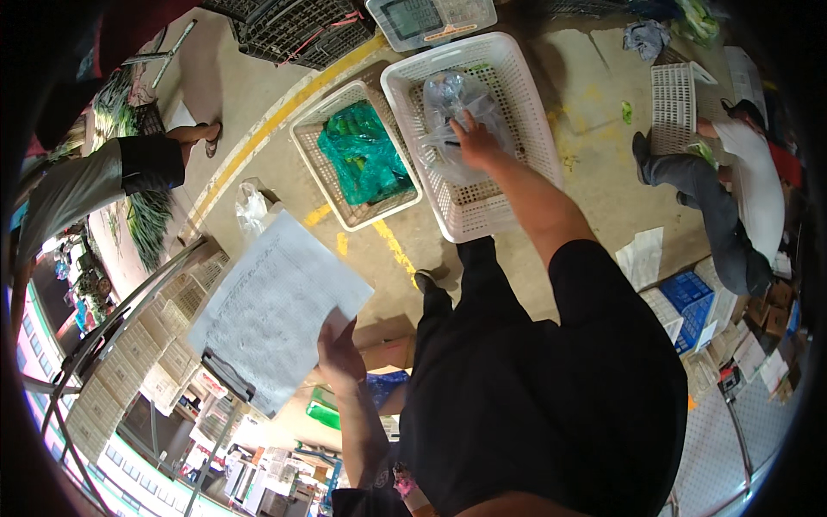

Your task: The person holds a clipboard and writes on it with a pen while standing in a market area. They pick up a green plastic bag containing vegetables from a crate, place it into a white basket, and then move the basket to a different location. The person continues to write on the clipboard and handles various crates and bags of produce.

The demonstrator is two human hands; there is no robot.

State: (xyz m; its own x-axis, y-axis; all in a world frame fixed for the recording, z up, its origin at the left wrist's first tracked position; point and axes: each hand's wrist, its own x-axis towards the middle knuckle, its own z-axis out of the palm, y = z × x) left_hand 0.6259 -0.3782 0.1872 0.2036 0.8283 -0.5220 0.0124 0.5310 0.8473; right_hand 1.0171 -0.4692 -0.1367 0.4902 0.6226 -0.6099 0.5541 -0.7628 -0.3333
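Note:
My left hand [342, 355] grips the edge of a clipboard, its thumb against the sheet of paper [280, 310] on it. The board's dark clip [227, 376] is at the lower left end. My right hand [479, 145] reaches into a white perforated plastic basket [544, 121], fingers apart and resting on a clear plastic bag [452, 93]. Small dark marks show by the fingertips; I cannot tell what they are. What the bag holds is unclear. Left of this basket, a smaller cream basket [314, 168] contains a green plastic bag [349, 172] with green produce.
A scale with a display [431, 19] adjoins the basket's far end. Black crates [297, 34] stand at the far left. One person [95, 181] is at left; another [741, 172] bends beside a white basket [672, 108] at right. Blue crates [687, 302] lie nearer.

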